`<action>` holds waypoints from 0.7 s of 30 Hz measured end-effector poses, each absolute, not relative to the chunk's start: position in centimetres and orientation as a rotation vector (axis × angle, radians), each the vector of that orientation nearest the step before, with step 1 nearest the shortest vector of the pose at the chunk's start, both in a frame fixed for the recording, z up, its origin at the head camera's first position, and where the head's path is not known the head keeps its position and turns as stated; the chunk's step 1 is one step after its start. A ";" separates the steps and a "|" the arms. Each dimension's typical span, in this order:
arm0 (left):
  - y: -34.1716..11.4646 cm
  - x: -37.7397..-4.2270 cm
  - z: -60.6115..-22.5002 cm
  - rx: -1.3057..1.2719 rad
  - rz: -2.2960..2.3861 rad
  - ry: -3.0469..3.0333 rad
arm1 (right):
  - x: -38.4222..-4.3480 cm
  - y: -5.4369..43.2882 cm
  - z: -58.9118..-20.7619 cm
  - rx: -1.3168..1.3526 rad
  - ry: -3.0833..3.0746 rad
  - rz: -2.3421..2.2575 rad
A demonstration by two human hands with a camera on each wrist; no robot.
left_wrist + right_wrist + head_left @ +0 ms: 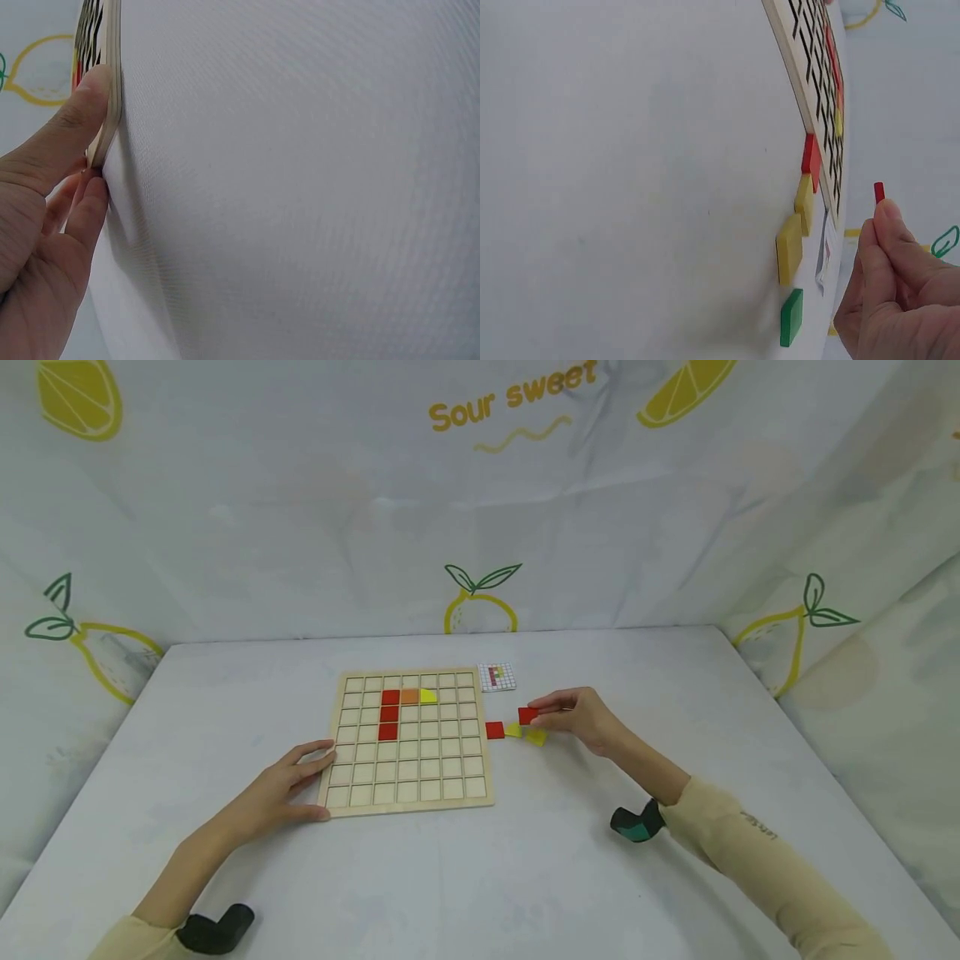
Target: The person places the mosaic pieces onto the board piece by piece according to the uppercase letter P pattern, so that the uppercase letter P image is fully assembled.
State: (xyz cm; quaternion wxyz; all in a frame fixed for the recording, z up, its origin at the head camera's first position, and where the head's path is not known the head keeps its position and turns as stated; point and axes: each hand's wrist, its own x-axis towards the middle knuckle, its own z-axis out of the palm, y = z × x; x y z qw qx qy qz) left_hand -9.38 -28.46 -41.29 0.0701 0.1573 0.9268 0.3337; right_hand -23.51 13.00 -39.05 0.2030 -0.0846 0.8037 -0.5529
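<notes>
A wooden grid board [408, 772] lies flat on the table. Three red squares [388, 714] stand in one column of it, with an orange square [409, 697] and a yellow curved-edge tile [428, 696] beside the top one. My left hand [281, 793] rests at the board's near left corner, thumb on the corner and fingers along the left edge. Between thumb and fingers my right hand [581, 720] pinches a red square tile [879, 192], raised above the table. Below it lie another red square [495, 730], two yellow tiles [536, 737] and a green tile [792, 318], hidden in the head view.
A small printed pattern card [497, 677] lies beside the board's far right corner, showing a coloured figure on a grid. A white cloth wall with lemon drawings [480, 610] rises behind the table. Dark bands [637, 821] are at both wrists.
</notes>
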 end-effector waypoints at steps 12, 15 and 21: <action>-28.5 -9.4 -41.4 0.479 0.999 2.791 | -20.5 9.3 -39.4 -0.298 2.127 -1.652; -28.5 -9.4 -41.4 0.482 1.007 2.786 | -20.1 8.4 -39.5 -0.333 2.117 -1.664; -28.6 -9.4 -41.4 0.482 0.999 2.786 | -19.5 6.6 -39.7 -0.353 2.134 -1.660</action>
